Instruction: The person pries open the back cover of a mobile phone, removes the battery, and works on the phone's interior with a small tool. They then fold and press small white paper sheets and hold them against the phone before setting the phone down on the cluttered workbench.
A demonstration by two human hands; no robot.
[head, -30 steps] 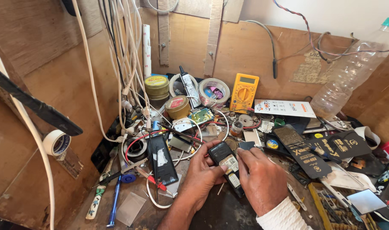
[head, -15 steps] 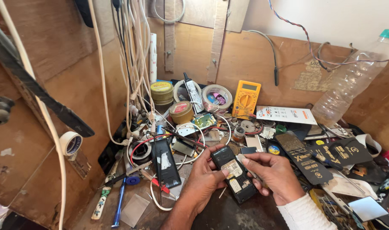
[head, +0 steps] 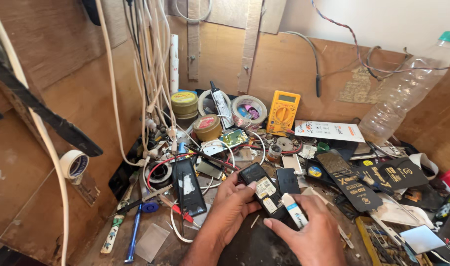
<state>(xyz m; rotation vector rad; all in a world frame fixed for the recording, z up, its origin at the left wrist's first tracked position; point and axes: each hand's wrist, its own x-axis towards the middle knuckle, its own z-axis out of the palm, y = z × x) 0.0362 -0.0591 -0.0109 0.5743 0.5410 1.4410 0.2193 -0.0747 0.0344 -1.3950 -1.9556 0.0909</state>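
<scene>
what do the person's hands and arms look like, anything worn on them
Both are bare: the left hand and right hand show no gloves, rings, watch or bands. The forearms entering from the bottom edge are uncovered, with no sleeve in view now. Fingernails are short and unpainted.

Left hand [head: 232, 207]: bare, no glove, ring or watch visible; fingers short-nailed, thumbnail plain and unpainted. Left forearm [head: 205, 246]: bare to the near edge of the frame, no sleeve in view, light hair on the surface.

Right hand [head: 308, 234]: bare, no glove or ring visible; back of hand and knuckles showing, thumbnail plain. Wrist cut off by the near edge, so any sleeve or cuff cannot be told here.
</scene>
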